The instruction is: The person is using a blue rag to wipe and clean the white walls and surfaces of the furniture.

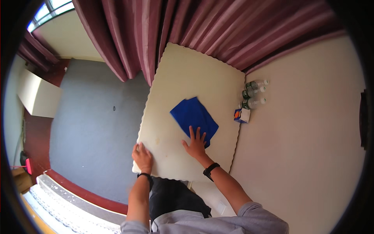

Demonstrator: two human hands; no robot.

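Observation:
A folded blue cloth (194, 115) lies on a cream table (183, 70) with a scalloped edge. My right hand (196, 145) rests on the near right part of the cloth, its fingers spread and nothing gripped. At the table's near left corner, my left hand (143, 158) lies on the edge with its fingers slightly apart. Each wrist wears a dark band.
Several clear bottles (253, 93) stand by the table's right edge, beside a small blue and white box (242, 116). Mauve curtains (218, 27) hang along the far side. A white box-shaped piece (39, 93) stands on the left, past the grey floor (97, 128).

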